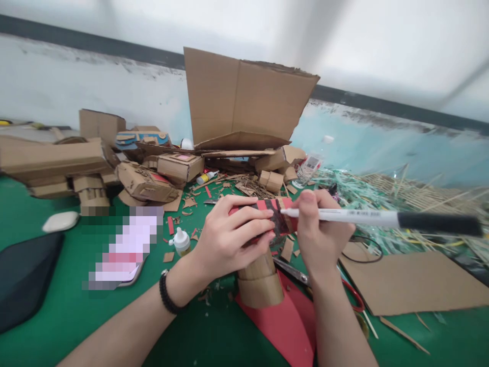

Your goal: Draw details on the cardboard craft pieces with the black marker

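Note:
My left hand (239, 232) is wrapped over a red and black cardboard piece (271, 209), its fingers across the front. A tan cardboard cylinder (262, 285) stands below that piece, above red paper (277, 326). In my right hand (323, 229) is a white marker (355, 216) with a black end pointing right. The marker's tip touches or nearly touches a brown strip on the red piece. My left fingers hide part of the piece. Scissors (292, 270) with red handles lie partly behind my right wrist.
A glue bottle (181, 241) and a phone (128, 244) lie left of my hands. Cardboard models (57, 163) and scraps fill the back left. A flat cardboard sheet (416, 283) is at right, below tangled clear strips (355, 188). A large cardboard panel (248, 102) stands behind.

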Tool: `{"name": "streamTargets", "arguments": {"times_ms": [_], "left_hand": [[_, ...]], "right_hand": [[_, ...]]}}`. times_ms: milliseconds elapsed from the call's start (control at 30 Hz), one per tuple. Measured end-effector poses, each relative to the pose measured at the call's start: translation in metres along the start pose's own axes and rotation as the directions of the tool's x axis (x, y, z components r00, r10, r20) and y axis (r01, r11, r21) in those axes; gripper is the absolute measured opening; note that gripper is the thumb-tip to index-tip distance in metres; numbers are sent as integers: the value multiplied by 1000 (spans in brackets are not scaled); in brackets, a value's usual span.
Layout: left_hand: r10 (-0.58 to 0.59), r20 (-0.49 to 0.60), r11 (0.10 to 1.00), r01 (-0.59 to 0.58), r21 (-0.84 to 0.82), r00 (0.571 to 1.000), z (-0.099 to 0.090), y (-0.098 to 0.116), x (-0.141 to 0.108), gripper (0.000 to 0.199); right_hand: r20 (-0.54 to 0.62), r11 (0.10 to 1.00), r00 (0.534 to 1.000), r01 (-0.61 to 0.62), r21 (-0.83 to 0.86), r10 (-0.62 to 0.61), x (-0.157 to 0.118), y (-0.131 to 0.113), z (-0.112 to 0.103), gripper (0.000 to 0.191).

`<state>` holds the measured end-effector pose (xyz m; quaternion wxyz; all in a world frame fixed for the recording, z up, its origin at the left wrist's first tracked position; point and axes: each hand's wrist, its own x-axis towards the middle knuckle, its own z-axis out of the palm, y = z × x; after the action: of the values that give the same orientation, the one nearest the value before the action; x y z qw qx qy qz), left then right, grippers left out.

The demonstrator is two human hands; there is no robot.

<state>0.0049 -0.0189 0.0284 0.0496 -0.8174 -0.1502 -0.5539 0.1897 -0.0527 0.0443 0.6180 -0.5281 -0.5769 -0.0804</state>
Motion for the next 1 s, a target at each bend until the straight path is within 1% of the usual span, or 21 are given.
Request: {"name": "streamTargets", "arguments": {"times_ms": [67,100,200,267,367,467,567,667,733,833,900,1000], "left_hand": [[-1,-2,1000,1,2,1000,0,0,0,16],[-1,-3,1000,1,0,1000,0,0,0,16],[2,-3,1000,-2,-3,1000,0,0,0,16],[4,-2,1000,-4,-2,1000,0,0,0,16],[3,-5,1000,-3,-3,1000,0,0,0,16],[-3,-7,1000,3,-5,1000,0,0,0,16],[-1,2,1000,1,-3,1000,0,0,-1,18],[-3,6,1000,3,-6,1000,0,-1,-1,19],[-7,4,1000,7,-10,1000,0,-1,-1,19],[-3,-3,1000,3,-19,1000,0,-1,-1,19],[1,-4,1000,-1,-17,1000,1,-1,-1,19],[3,-4,1000,-3,-13,1000,1,-1,-1,19]], "right_hand": [[-31,1000,999,-10,10,11,0,-1,0,56],[-40,1000,999,-9,23,10,0,-1,0,56],[-25,998,1000,8,63,-6,0,0,2,46],[-7,998,1000,11,55,-10,-1,0,2,42],[-3,1000,1000,-19,7,19,-1,0,0,49],[-6,1000,1000,-27,12,27,0,-1,-2,53],[-27,999,1000,10,40,-9,-1,-2,-2,47],[1,999,1000,14,31,-14,-2,0,-2,45],[8,998,1000,-11,58,11,-2,1,-2,49],[-29,992,999,-24,127,27,-2,1,-1,50],[-46,994,999,-10,111,16,-2,0,-1,48],[-13,998,1000,-1,65,2,-1,-3,-2,44]]}}
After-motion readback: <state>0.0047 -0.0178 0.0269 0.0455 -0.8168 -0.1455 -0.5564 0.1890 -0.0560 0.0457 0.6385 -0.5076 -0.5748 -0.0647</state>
